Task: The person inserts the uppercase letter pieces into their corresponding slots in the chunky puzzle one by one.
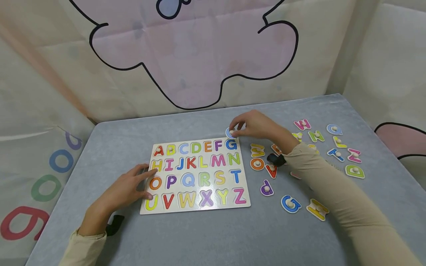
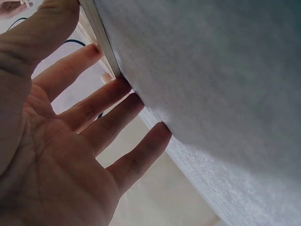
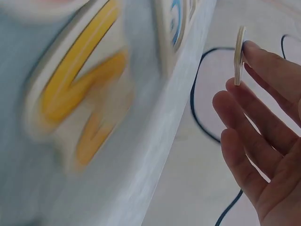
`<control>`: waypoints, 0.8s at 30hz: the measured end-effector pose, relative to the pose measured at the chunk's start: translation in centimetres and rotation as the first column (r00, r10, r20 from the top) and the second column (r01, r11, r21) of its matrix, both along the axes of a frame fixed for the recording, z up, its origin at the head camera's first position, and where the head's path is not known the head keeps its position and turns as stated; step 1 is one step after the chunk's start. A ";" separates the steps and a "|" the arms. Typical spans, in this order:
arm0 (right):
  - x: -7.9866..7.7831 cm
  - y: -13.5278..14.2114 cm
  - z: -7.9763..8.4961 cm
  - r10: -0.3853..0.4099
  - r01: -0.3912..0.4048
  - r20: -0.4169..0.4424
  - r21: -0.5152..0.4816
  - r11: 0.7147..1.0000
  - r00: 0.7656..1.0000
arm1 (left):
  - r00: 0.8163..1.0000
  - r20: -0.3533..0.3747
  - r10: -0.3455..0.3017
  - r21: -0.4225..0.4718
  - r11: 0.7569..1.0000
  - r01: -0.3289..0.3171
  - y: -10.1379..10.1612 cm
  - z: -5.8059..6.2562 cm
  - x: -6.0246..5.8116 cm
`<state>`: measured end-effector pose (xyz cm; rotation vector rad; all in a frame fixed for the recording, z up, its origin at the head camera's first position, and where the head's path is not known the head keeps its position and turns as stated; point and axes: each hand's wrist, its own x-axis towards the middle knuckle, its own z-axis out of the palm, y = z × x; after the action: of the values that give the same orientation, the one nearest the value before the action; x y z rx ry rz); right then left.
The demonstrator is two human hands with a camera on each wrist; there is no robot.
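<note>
A white alphabet puzzle board (image 1: 196, 213) with rows of coloured letters lies in front of me. Its A (image 1: 158, 150) and B (image 1: 171, 149) show knobs. My left hand (image 1: 128, 186) rests at the board's left edge, thumb and fingertips touching it; the left wrist view shows the fingers (image 2: 113, 101) fairly straight along the edge. Over the top right corner, above the printed G, my right hand (image 1: 254, 125) pinches a light blue letter piece (image 1: 229, 133) by its knob. In the right wrist view this letter piece (image 3: 239, 56) appears edge-on between thumb and fingers, raised off the table.
Several knobbed letter pieces lie scattered right of the board, among them an orange O (image 1: 257, 164), a red V (image 1: 271, 170), a blue G (image 1: 290, 204), a green D (image 1: 354, 171) and a pink Z (image 1: 354, 155). My right forearm (image 1: 332, 192) covers some. A printed curtain (image 1: 199, 85) hangs behind the table.
</note>
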<state>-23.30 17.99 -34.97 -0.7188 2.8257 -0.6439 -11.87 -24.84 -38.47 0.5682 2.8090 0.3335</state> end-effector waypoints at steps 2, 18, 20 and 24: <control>-0.1 -1.2 0.1 0.008 -0.008 -0.002 0.006 1.000 1.000 | 1.000 -0.007 -0.010 0.003 1.000 0.010 0.0 -0.1 -0.1; 0.3 -9.0 0.2 0.069 -0.068 0.049 -0.011 0.998 0.996 | 1.000 0.017 0.017 -0.003 1.000 -0.017 0.1 -0.1 0.0; 0.3 -9.8 -0.1 0.063 -0.063 0.045 -0.007 0.998 0.997 | 1.000 0.017 0.021 -0.006 1.000 -0.021 0.1 0.0 0.0; 0.4 -11.2 -0.9 0.039 -0.038 0.051 -0.011 0.999 0.998 | 0.999 0.024 0.026 -0.007 1.000 -0.026 0.1 -0.1 0.0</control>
<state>-22.91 6.80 -35.84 -0.7452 2.7571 -0.6604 -11.86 -24.72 -38.54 0.5233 2.7950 0.3333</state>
